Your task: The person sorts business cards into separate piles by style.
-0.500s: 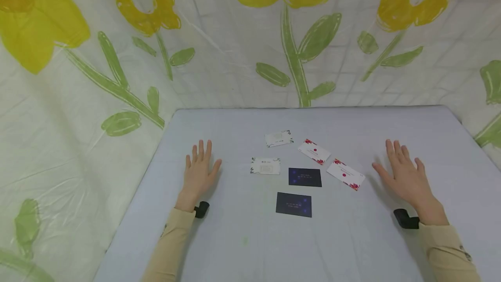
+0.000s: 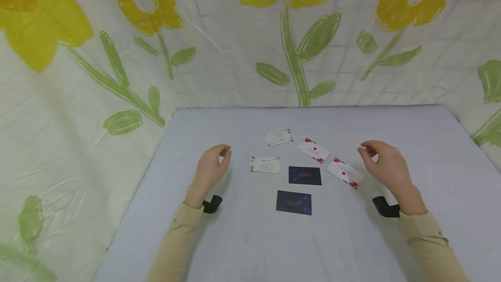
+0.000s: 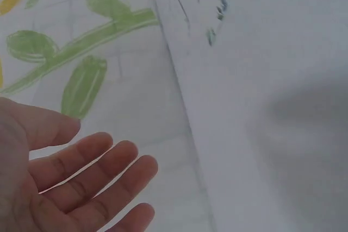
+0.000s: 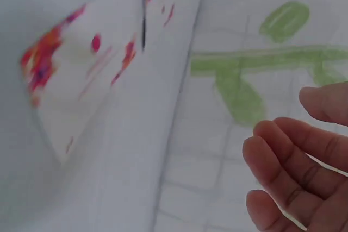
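My left hand hovers over the left of the table with loosely bent fingers and nothing in them. Nearest to it lies a white card with green leaf corners; a similar leaf-trimmed card is farther back. On the other side, my right hand is raised, empty too, its fingers relaxed and curved. Beside it is a white card with red flowers, and a second red-flowered card lies just behind. Two dark blue cards, an upper one and a lower one, lie flat at centre.
The cards lie apart on a pale cloth-covered table. Behind its far edge hangs a white curtain printed with yellow flowers and green leaves, which also runs down the left side. A black camera mount sits on the left wrist, another on the right.
Both hands have moved inward toward the cards and turned, their spread, straight fingers now bending loosely. The cards keep their places.
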The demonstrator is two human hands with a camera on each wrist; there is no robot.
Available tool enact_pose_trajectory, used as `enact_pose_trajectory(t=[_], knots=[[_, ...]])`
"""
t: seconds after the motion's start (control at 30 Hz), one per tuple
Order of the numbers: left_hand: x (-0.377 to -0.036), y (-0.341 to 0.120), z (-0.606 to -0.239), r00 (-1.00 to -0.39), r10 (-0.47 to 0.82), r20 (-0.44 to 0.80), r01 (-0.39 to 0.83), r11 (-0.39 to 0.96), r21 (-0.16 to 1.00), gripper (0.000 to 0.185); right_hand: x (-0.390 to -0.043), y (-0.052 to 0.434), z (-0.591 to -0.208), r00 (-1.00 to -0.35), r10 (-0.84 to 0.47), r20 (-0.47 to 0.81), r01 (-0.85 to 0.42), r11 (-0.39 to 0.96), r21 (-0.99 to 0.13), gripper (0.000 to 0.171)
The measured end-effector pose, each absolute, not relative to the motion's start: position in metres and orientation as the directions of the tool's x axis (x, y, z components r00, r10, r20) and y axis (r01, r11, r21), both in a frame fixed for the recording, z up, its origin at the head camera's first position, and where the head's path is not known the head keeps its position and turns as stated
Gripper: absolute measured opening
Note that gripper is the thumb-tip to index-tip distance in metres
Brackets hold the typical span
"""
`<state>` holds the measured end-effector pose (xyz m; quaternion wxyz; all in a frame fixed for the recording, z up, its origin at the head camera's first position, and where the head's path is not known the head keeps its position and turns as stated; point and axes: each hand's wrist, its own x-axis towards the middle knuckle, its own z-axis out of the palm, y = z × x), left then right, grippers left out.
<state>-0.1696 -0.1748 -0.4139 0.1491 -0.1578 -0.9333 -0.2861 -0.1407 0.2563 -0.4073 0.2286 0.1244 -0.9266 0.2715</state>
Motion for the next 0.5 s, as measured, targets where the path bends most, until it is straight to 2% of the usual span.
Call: enact_pose_trajectory(t=[0.23, 0.37, 0.5], knots=[[-0.177, -0.149, -0.419, -0.928, 0.335, 0.161, 0.365, 0.74, 0.564, 0.025, -0.163, 0.19, -0.412, -0.918, -0.289, 0.272, -0.397, 0.672, -0.625, 0.021], [-0.184, -0.134, -0.428, -0.92, 0.388, 0.046, 0.339, 0.734, 0.588, 0.029, -0.178, 0.156, -0.425, -0.894, -0.407, 0.187, -0.419, 0.612, -0.671, 0.024], [-0.19, -0.124, -0.439, -0.905, 0.425, 0.036, 0.376, 0.755, 0.536, 0.035, -0.189, 0.129, -0.434, -0.865, -0.486, 0.124, -0.427, 0.583, -0.691, 0.027]])
